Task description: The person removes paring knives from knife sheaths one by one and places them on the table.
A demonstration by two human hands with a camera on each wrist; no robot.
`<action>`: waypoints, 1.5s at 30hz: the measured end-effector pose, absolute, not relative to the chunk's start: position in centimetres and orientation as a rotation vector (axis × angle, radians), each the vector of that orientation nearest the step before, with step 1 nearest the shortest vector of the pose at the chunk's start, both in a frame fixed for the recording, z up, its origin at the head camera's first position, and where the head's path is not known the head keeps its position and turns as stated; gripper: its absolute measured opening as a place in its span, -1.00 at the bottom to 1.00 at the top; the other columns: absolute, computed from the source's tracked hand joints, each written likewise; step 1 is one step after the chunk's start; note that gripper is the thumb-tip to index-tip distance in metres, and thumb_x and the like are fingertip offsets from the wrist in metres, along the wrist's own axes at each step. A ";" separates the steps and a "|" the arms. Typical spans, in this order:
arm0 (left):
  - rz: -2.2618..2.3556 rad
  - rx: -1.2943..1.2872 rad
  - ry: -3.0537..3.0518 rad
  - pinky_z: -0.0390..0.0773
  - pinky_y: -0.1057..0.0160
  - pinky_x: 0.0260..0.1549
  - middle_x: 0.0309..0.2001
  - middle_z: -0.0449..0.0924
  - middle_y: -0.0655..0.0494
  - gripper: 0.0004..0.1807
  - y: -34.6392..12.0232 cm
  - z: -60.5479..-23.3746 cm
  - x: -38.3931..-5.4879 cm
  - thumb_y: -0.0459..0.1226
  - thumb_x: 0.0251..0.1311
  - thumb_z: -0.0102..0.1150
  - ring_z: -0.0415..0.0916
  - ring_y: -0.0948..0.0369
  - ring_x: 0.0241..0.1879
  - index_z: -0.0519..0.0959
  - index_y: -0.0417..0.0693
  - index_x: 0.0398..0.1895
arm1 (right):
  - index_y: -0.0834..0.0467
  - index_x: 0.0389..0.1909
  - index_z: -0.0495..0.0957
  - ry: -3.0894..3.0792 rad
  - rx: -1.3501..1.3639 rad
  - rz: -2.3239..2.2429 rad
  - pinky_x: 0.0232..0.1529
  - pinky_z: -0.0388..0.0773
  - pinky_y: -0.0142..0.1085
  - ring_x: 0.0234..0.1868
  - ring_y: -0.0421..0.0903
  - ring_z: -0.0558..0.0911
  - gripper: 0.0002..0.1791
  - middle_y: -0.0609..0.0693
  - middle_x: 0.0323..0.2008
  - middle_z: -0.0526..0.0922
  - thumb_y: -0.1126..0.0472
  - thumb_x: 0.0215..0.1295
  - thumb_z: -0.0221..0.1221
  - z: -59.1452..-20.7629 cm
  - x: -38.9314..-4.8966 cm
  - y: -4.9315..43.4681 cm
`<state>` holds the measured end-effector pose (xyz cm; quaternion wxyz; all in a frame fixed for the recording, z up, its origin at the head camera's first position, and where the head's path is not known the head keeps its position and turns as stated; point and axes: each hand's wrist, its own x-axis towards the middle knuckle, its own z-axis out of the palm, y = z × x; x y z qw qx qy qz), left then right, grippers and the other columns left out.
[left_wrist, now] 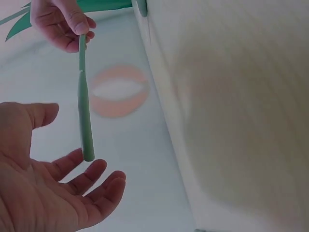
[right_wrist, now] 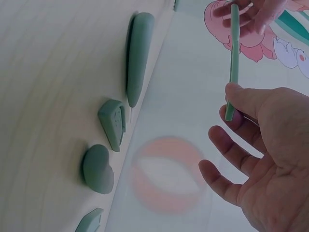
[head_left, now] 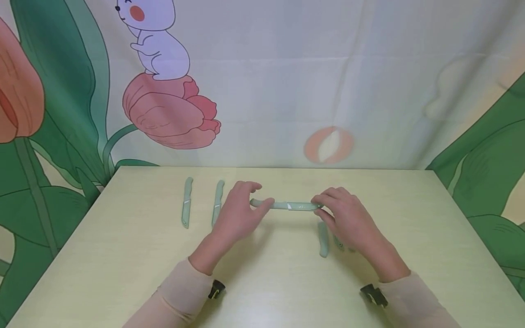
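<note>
While the right hand point(head_left: 348, 216) pinches one end of a green knife point(head_left: 303, 206) between thumb and fingers, the knife lies level in the air above the tabletop point(head_left: 262, 282), its far end reaching toward the left hand point(head_left: 239, 212). That hand's fingers are spread and relaxed, grasping nothing; whether a fingertip touches the knife cannot be told.

The knife appears to hang on the right-hand pinch alone, so a loosened grip or a nudge from the left fingers could tip or drop it. If the part beyond its pale seam is a cover, a pull on both ends might bare a blade. A fall could also knock the green pieces point(right_wrist: 140, 60) lying below the right hand.

Two more knives lie apart at the left: the outer knife point(head_left: 186, 205) in full sight, the inner knife point(head_left: 218, 205) partly behind the left hand. From above, the right hand hides most of the pieces; the right wrist view shows four, the lowest cut off by the frame's edge, their kind hard to make out. Any blade is out of sight.
</note>
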<state>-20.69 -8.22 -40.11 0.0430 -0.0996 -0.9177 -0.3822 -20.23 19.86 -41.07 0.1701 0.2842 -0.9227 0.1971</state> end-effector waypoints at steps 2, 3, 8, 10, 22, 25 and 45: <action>-1.055 -0.369 -2.814 0.50 -0.02 0.24 0.29 0.48 -0.07 -0.37 -8.2 -39.9 -20.8 0.04 0.43 0.29 0.43 -0.03 0.26 0.51 -0.17 0.37 | 0.11 -0.01 0.75 -2.617 0.811 0.561 -0.12 0.60 0.02 -0.07 0.05 0.63 -0.76 -0.05 -0.08 0.73 0.31 0.33 0.45 -41.1 -20.3 19.9; -0.998 -0.402 -2.814 0.50 -0.02 0.23 0.28 0.48 -0.05 -0.37 -8.2 -39.9 -20.9 0.03 0.41 0.31 0.43 -0.02 0.25 0.52 -0.16 0.37 | 0.11 -0.02 0.75 -2.613 0.814 0.561 -0.12 0.60 0.02 -0.07 0.05 0.63 -0.76 -0.05 -0.08 0.73 0.31 0.32 0.45 -41.1 -20.3 19.9; -0.639 -0.582 -2.808 0.51 -0.03 0.19 0.26 0.50 -0.02 -0.36 -8.0 -39.4 -21.3 0.00 0.34 0.42 0.43 -0.04 0.25 0.53 -0.10 0.37 | 0.12 -0.03 0.75 -2.599 0.823 0.559 -0.13 0.61 0.01 -0.08 0.06 0.63 -0.75 -0.04 -0.09 0.73 0.31 0.30 0.48 -41.2 -20.3 19.9; -0.510 -0.640 -2.804 0.52 -0.04 0.17 0.26 0.50 -0.02 -0.36 -7.7 -39.2 -21.4 -0.01 0.32 0.45 0.43 -0.06 0.27 0.54 -0.09 0.37 | 0.12 -0.03 0.75 -2.598 0.823 0.558 -0.14 0.61 0.01 -0.08 0.06 0.63 -0.75 -0.04 -0.09 0.73 0.31 0.29 0.48 -41.2 -20.4 19.9; -0.146 -0.848 -2.699 0.58 0.07 -0.03 0.03 0.58 0.05 -0.48 -6.0 -39.4 -21.2 -0.09 0.22 0.57 0.50 0.01 0.08 0.63 -0.04 0.19 | 0.11 -0.04 0.76 -2.613 0.818 0.555 -0.11 0.60 0.01 -0.08 0.05 0.62 -0.75 -0.04 -0.10 0.73 0.31 0.28 0.48 -41.2 -20.4 19.8; -0.134 -0.860 -2.683 0.58 0.12 -0.09 -0.02 0.59 0.05 -0.50 -5.8 -39.5 -21.1 -0.12 0.21 0.59 0.51 0.02 0.01 0.65 -0.06 0.16 | 0.11 -0.04 0.76 -2.606 0.822 0.556 -0.11 0.60 0.00 -0.09 0.05 0.62 -0.75 -0.05 -0.10 0.72 0.31 0.27 0.49 -41.2 -20.3 19.8; -0.086 -0.846 -2.656 0.48 0.26 -0.41 -0.24 0.57 0.14 -0.68 -6.0 -40.0 -20.9 -0.17 0.24 0.56 0.45 0.13 -0.27 0.72 0.03 0.02 | 0.09 -0.03 0.76 -2.629 0.802 0.546 -0.12 0.60 0.02 -0.06 0.05 0.62 -0.74 -0.05 -0.09 0.73 0.32 0.28 0.48 -41.4 -20.3 19.7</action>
